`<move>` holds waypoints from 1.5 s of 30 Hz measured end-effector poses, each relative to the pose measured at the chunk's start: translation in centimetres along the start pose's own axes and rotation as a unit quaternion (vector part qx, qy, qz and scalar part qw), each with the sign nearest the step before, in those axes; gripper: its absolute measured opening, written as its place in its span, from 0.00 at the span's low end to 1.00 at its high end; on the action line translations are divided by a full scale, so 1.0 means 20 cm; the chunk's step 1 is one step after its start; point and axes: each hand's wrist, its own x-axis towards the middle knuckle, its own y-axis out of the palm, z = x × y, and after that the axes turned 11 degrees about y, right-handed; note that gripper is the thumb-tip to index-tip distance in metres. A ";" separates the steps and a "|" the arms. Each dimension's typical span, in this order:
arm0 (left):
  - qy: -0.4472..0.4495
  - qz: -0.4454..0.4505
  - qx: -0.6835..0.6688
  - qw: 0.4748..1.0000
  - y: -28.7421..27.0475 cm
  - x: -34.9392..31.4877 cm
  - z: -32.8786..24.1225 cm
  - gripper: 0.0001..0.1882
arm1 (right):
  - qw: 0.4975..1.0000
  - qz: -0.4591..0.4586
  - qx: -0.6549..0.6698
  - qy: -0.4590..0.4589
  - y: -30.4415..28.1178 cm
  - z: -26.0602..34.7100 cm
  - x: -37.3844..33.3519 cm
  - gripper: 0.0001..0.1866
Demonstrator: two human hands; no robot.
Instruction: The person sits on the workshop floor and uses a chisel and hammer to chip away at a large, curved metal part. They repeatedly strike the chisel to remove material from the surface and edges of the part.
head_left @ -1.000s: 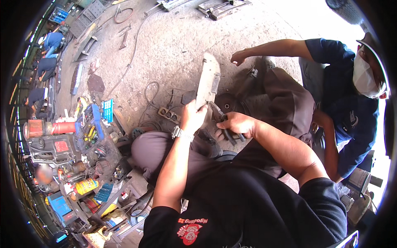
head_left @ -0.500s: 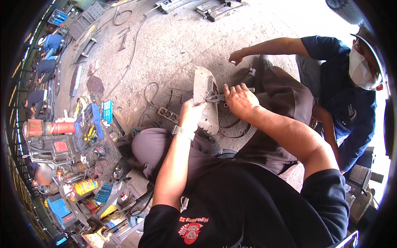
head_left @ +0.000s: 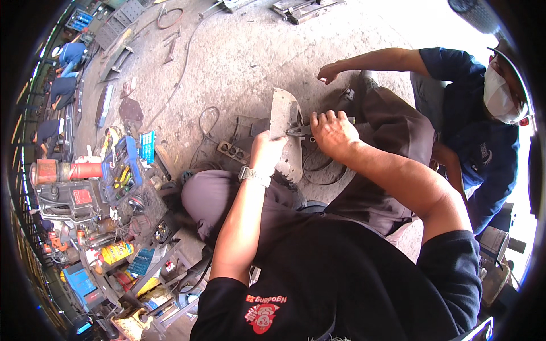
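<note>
in the middle of the frame, the left hand [head_left: 266, 152] grips a curved metal plate [head_left: 282, 109], its fingers pinching the plate's left edge about midway along, so that the plate reaches above and below them. just to the right, the right hand [head_left: 335, 135] has its fingers curled over the handles of the pliers [head_left: 298, 131], their tips pointing toward the top of the frame. the nose of the pliers meets the plate beside the left hand's fingers; whether it bites the metal, i cannot tell. a co-worker [head_left: 478, 142] in dark blue sits at the right; a blue toolbox [head_left: 136, 162] lies at the left.
</note>
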 end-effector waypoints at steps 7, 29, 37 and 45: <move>0.046 0.007 0.111 0.993 0.02 -0.01 -0.01 0.14 | 0.999 0.019 0.027 -0.022 0.02 -0.02 -0.01 0.15; 0.181 -0.060 0.039 0.981 0.01 0.05 0.07 0.07 | 0.668 0.348 0.624 0.208 0.16 0.05 -0.06 0.16; 0.127 -0.047 0.077 0.988 0.02 -0.03 -0.15 0.09 | 0.613 0.393 0.663 0.174 0.13 0.07 -0.07 0.18; 0.153 -0.050 0.083 0.983 0.05 -0.04 -0.16 0.09 | 0.735 0.311 0.580 0.164 0.08 0.09 -0.03 0.25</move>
